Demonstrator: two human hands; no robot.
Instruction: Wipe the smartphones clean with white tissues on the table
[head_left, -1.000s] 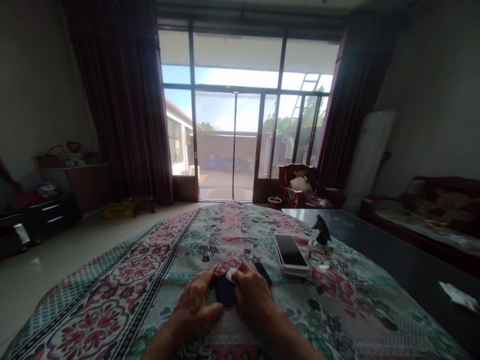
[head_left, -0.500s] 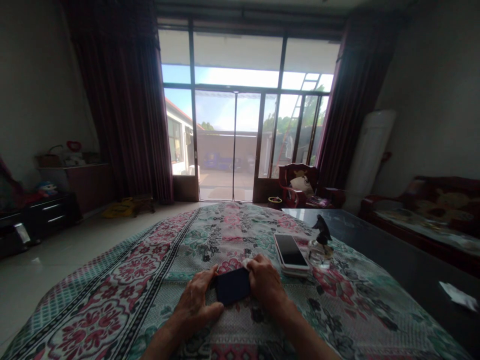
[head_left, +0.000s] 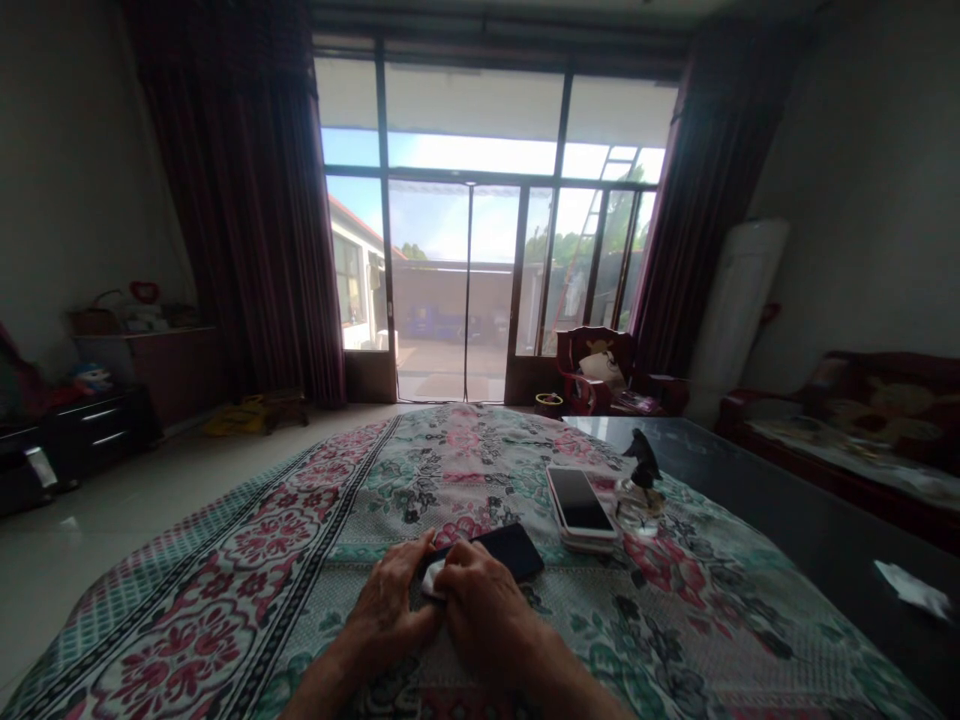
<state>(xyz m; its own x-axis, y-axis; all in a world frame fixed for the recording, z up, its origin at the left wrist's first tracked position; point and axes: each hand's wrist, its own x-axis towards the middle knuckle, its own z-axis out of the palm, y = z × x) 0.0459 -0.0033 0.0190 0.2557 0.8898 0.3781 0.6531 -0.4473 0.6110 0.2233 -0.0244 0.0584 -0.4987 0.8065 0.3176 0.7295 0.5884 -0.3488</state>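
A dark smartphone [head_left: 516, 550] lies tilted just above or on the floral tablecloth [head_left: 360, 600], its right end showing. My left hand [head_left: 394, 590] grips its left end between thumb and fingers. Over the phone's left part is my right hand [head_left: 480, 590], its fingers closed on a crumpled white tissue [head_left: 433, 577] that presses against the phone's surface. Both hands are close together, so much of the phone's left half is hidden. To the right, a white phone with a black screen [head_left: 581, 502] rests on top of another flat item.
A small glass jar [head_left: 640, 507] with a dark figure-like top stands right of the white phone. Beyond the cloth, a dark tabletop [head_left: 795, 530] carries a white paper [head_left: 913, 588]. A wooden armchair [head_left: 592, 365] and glass doors [head_left: 465, 290] are at the back.
My right hand has moved left across the phone with the tissue, from its right end to its left part. The phone's right end is now uncovered. My left hand stays about where it was.
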